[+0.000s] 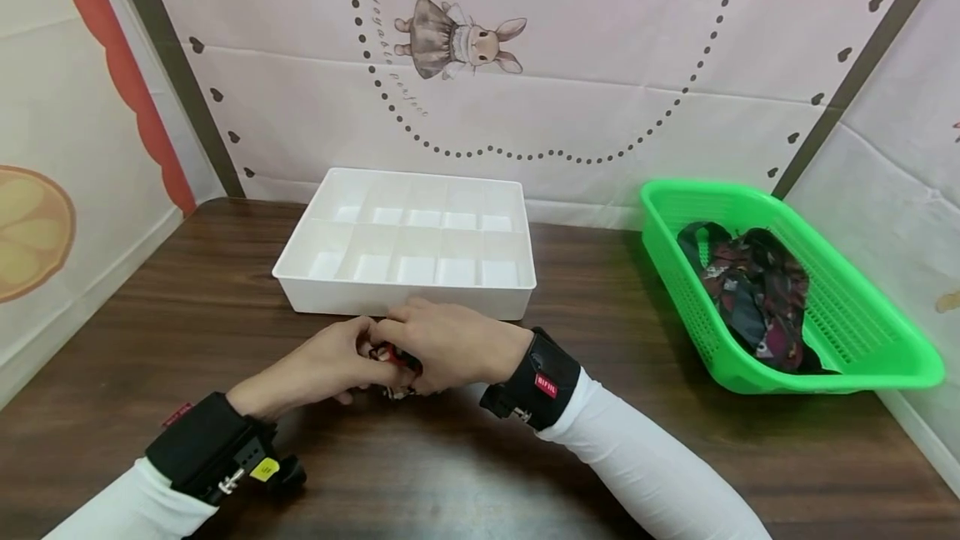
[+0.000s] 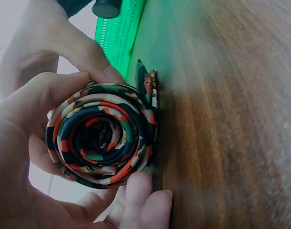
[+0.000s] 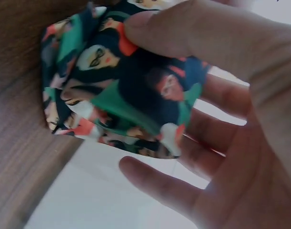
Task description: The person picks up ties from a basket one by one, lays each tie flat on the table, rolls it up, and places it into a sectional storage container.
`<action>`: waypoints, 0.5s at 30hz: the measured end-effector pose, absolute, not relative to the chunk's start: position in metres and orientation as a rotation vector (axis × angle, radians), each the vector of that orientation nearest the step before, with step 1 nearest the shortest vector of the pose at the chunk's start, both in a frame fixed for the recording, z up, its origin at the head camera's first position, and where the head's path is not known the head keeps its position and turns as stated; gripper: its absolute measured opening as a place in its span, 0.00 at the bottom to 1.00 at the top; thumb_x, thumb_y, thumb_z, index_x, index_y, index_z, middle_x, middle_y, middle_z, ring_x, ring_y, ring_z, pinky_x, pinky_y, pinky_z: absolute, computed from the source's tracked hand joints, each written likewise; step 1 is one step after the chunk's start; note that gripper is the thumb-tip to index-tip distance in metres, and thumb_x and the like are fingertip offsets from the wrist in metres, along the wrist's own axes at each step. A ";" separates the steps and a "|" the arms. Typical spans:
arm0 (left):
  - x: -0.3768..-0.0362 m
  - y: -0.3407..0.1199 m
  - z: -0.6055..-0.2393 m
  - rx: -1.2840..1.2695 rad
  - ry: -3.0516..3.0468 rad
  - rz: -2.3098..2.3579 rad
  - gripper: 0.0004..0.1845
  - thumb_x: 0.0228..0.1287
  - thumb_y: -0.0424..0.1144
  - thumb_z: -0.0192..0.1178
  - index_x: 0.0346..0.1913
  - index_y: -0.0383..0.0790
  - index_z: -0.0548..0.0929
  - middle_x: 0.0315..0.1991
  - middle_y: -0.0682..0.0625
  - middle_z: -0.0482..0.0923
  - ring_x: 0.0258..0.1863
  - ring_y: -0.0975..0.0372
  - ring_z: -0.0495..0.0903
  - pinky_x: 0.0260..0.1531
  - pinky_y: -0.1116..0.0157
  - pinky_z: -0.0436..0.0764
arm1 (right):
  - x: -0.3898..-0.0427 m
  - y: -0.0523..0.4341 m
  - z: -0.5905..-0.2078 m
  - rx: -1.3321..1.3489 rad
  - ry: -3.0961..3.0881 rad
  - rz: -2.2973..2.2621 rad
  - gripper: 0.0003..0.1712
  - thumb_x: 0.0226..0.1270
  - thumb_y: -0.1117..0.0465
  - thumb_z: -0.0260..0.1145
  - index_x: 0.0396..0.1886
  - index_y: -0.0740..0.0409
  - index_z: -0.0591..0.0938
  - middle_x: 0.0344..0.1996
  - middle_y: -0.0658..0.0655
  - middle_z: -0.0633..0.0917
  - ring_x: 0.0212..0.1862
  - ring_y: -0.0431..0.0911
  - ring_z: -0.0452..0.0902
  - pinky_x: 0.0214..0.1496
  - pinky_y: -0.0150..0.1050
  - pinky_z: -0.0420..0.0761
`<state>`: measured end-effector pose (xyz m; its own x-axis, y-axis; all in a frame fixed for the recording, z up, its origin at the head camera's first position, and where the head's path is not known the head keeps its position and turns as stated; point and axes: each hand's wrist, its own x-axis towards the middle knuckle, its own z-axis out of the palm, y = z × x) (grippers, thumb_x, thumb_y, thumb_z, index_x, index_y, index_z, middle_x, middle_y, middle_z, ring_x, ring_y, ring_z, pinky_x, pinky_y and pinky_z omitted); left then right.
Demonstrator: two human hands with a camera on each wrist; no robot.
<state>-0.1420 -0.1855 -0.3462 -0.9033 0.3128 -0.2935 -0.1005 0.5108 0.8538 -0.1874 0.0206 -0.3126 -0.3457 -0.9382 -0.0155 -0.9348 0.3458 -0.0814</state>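
A patterned cloth (image 2: 98,136), wound into a tight spiral roll, is between my two hands just in front of the white tray. My left hand (image 1: 318,367) curls round one end, its thumb at the top of the roll and fingertips below in the left wrist view. From the other side my right hand (image 1: 453,342) grips the cloth (image 3: 131,90), thumb across its printed faces and fingers behind. A loose end of the cloth sticks out beside the wood surface. In the head view the hands hide most of the roll.
Behind the hands stands a white divided tray (image 1: 405,300) with two rows of compartments. A green basket (image 1: 885,357) at the right holds dark patterned cloth (image 1: 757,294). Printed sheets (image 1: 600,40) enclose the brown wooden table (image 1: 150,332) at the back and sides.
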 end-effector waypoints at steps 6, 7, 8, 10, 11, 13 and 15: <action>-0.144 -0.190 -0.345 0.189 2.310 1.391 0.27 0.72 0.50 0.66 0.63 0.34 0.76 0.42 0.45 0.80 0.37 0.54 0.80 0.35 0.55 0.85 | -0.190 0.021 -0.317 -1.777 2.552 -0.088 0.35 0.56 0.55 0.86 0.61 0.54 0.79 0.50 0.51 0.78 0.52 0.43 0.72 0.52 0.30 0.74; -0.145 -0.190 -0.345 0.187 2.311 1.390 0.26 0.73 0.49 0.65 0.63 0.33 0.76 0.42 0.45 0.80 0.37 0.54 0.80 0.35 0.55 0.85 | -0.190 0.020 -0.317 -1.781 2.558 -0.083 0.36 0.56 0.55 0.86 0.61 0.54 0.79 0.50 0.51 0.78 0.52 0.43 0.72 0.52 0.31 0.75; -0.145 -0.190 -0.345 0.181 2.311 1.387 0.26 0.72 0.49 0.65 0.63 0.34 0.76 0.42 0.45 0.80 0.37 0.54 0.80 0.35 0.56 0.85 | -0.190 0.020 -0.318 -1.785 2.566 -0.075 0.36 0.55 0.55 0.86 0.61 0.55 0.79 0.50 0.51 0.78 0.52 0.44 0.72 0.53 0.31 0.75; -0.146 -0.190 -0.346 0.164 2.317 1.380 0.26 0.70 0.50 0.68 0.61 0.35 0.78 0.40 0.45 0.81 0.36 0.55 0.80 0.35 0.56 0.85 | -0.190 0.018 -0.319 -1.790 2.588 -0.067 0.36 0.55 0.54 0.86 0.61 0.54 0.79 0.50 0.51 0.78 0.53 0.43 0.72 0.54 0.30 0.75; -0.146 -0.189 -0.346 0.153 2.318 1.381 0.26 0.69 0.51 0.70 0.60 0.36 0.79 0.39 0.45 0.81 0.36 0.55 0.81 0.34 0.56 0.85 | -0.190 0.017 -0.320 -1.793 2.597 -0.064 0.37 0.54 0.53 0.87 0.60 0.54 0.79 0.50 0.51 0.78 0.53 0.44 0.72 0.54 0.30 0.75; -0.146 -0.189 -0.347 0.144 2.315 1.385 0.25 0.66 0.51 0.72 0.55 0.37 0.80 0.36 0.46 0.80 0.35 0.55 0.80 0.33 0.56 0.85 | -0.189 0.016 -0.322 -1.806 2.612 -0.059 0.37 0.53 0.52 0.87 0.59 0.54 0.79 0.49 0.51 0.78 0.53 0.44 0.73 0.54 0.30 0.75; -0.146 -0.188 -0.348 0.150 2.315 1.392 0.22 0.65 0.50 0.73 0.51 0.38 0.81 0.34 0.46 0.80 0.34 0.55 0.80 0.32 0.56 0.84 | -0.189 0.015 -0.323 -1.812 2.619 -0.052 0.38 0.52 0.51 0.88 0.59 0.54 0.79 0.49 0.51 0.78 0.53 0.44 0.72 0.54 0.30 0.75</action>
<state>-0.1462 -0.1884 -0.3476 -0.9004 0.3080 -0.3074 -0.1270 0.4897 0.8626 -0.1887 0.0152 -0.3226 -0.3523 -0.9343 0.0540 -0.9357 0.3527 -0.0021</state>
